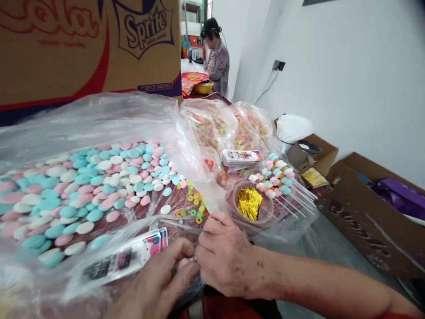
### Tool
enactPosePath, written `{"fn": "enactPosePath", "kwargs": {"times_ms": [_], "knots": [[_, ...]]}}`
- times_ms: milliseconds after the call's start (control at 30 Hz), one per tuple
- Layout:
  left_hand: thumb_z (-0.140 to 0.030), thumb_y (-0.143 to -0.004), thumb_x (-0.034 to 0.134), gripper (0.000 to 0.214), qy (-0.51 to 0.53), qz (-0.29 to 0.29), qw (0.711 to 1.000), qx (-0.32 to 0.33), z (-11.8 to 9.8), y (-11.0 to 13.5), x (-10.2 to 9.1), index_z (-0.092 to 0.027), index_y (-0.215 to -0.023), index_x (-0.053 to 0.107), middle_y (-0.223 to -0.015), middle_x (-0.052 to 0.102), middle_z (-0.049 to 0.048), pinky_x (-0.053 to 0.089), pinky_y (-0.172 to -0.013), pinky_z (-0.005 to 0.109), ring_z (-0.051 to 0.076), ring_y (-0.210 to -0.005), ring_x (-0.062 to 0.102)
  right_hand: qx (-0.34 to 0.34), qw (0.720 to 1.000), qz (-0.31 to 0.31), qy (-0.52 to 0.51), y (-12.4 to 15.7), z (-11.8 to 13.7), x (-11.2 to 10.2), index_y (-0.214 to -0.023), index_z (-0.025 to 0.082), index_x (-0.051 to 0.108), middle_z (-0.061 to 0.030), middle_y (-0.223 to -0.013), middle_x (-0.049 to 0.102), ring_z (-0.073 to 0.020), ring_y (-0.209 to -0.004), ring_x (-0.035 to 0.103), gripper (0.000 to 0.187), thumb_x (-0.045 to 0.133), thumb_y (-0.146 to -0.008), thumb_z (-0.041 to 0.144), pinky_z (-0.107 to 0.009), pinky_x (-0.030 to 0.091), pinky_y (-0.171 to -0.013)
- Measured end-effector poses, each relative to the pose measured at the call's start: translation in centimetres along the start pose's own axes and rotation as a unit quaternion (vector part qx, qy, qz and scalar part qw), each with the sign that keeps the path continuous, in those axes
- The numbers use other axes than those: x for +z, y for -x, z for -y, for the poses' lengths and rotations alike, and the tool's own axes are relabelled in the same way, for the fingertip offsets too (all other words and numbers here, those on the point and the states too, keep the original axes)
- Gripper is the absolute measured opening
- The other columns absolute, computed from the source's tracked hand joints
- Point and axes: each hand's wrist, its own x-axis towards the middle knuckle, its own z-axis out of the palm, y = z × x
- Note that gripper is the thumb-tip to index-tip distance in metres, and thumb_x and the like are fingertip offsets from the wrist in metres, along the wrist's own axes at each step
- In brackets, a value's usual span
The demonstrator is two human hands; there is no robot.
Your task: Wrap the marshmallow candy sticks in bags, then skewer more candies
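Note:
My left hand [162,279] and my right hand [226,257] meet at the near edge of the table, fingers pinched together around something small that I cannot make out. Just left of them lies a stack of printed paper cards [133,257] under clear plastic. Beyond my hands, a large clear plastic sheet [99,119] holds many pink, blue and white marshmallow candies [96,190]. A few coloured cereal rings [194,206] lie right above my right hand.
A clear cup of gold twist ties [249,203] sits beside finished candy skewers [279,177] and a card stack [241,157]. Bags of cereal rings [229,126] lie behind. Cardboard boxes stand at the left [83,44] and right [365,212]. Another person [217,57] works far back.

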Motion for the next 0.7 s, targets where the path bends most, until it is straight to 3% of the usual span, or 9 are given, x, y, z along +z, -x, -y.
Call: {"fn": "enactPosePath", "kwargs": {"times_ms": [67,133,200,300,333,400,500,633,700], "knots": [[-0.03,-0.08,0.066,0.005,-0.105,-0.045,0.987,0.115,0.1,0.1,0.2,-0.028,-0.084,0.068,-0.089,0.071,0.0039,0.049,-0.077,0.028,0.024,-0.086,0.062,0.048,0.999,0.008,-0.013,-0.3,0.2,-0.4,-0.062,0.017,0.051,-0.0008,-0.064,0.05,-0.0175,-0.07,0.04,0.022,0.054,-0.083,0.023,-0.038,0.035,-0.069],[-0.022,-0.079,0.064,0.016,-0.181,-0.075,0.956,0.22,0.2,0.1,0.4,-0.029,-0.092,0.07,-0.096,0.072,0.0044,0.047,-0.083,0.028,0.024,-0.09,0.064,0.071,0.997,0.015,-0.032,-0.2,0.1,-1.1,-0.064,0.017,0.052,-0.001,-0.066,0.053,-0.0174,-0.07,0.042,0.021,0.053,-0.085,0.021,-0.038,0.035,-0.07],[-0.018,-0.081,0.061,0.019,-0.2,-0.105,0.942,0.248,0.1,0.0,0.4,-0.029,-0.094,0.07,-0.092,0.072,0.0039,0.047,-0.081,0.027,0.023,-0.085,0.064,0.097,0.994,-0.024,-0.042,0.5,-0.7,-2.1,-0.08,0.016,0.059,-0.0032,-0.076,0.06,-0.0184,-0.075,0.047,0.016,0.047,-0.091,0.018,-0.038,0.038,-0.076],[-0.027,-0.084,0.059,0.009,-0.171,-0.147,0.959,0.173,-0.7,0.0,0.2,-0.027,-0.083,0.069,-0.077,0.068,0.002,0.046,-0.069,0.026,0.021,-0.073,0.061,0.194,0.979,-0.069,-0.003,2.2,-3.4,-3.7,-0.097,0.015,0.061,-0.0074,-0.089,0.065,-0.0186,-0.084,0.054,0.023,0.039,-0.096,0.015,-0.034,0.04,-0.082],[-0.032,-0.084,0.059,0.011,-0.147,-0.154,0.968,0.133,-1.0,0.0,0.2,-0.026,-0.078,0.068,-0.072,0.066,0.0011,0.044,-0.063,0.025,0.02,-0.069,0.06,0.244,0.969,-0.019,0.035,2.8,-4.5,-4.2,-0.089,0.016,0.062,-0.0071,-0.084,0.065,-0.0186,-0.081,0.055,0.024,0.039,-0.096,0.016,-0.033,0.04,-0.079],[-0.039,-0.083,0.06,0.021,-0.077,-0.161,0.982,0.057,-1.6,0.0,0.1,-0.025,-0.07,0.065,-0.063,0.06,-0.0005,0.039,-0.054,0.024,0.017,-0.06,0.054,0.323,0.926,0.16,0.109,3.8,-6.5,-4.6,-0.079,0.016,0.064,-0.0079,-0.082,0.067,-0.0191,-0.081,0.057,0.025,0.044,-0.094,0.017,-0.031,0.039,-0.076],[-0.046,-0.08,0.062,0.029,0.036,-0.157,0.987,-0.005,-1.8,-0.1,0.2,-0.022,-0.064,0.062,-0.057,0.056,-0.0015,0.035,-0.049,0.022,0.014,-0.054,0.047,0.349,0.889,0.257,0.147,4.7,-8.3,-3.8,-0.073,0.014,0.067,-0.011,-0.08,0.069,-0.0227,-0.083,0.06,0.021,0.052,-0.088,0.016,-0.032,0.038,-0.076],[-0.049,-0.078,0.064,0.033,0.087,-0.113,0.989,-0.026,-1.4,-0.3,0.5,-0.019,-0.063,0.062,-0.058,0.057,-0.0005,0.035,-0.047,0.02,0.013,-0.053,0.047,0.357,0.874,0.286,0.165,4.8,-8.9,-2.2,-0.077,0.011,0.07,-0.015,-0.08,0.071,-0.0254,-0.083,0.061,0.018,0.053,-0.083,0.012,-0.034,0.037,-0.077],[-0.046,-0.077,0.066,0.031,0.106,-0.123,0.986,-0.036,-1.4,-0.2,0.7,-0.019,-0.063,0.062,-0.058,0.057,-0.0005,0.035,-0.047,0.019,0.012,-0.054,0.047,0.358,0.87,0.296,0.165,4.6,-9.0,-2.0,-0.079,0.01,0.07,-0.0151,-0.081,0.071,-0.025,-0.082,0.062,0.018,0.053,-0.083,0.012,-0.033,0.037,-0.077]]}}
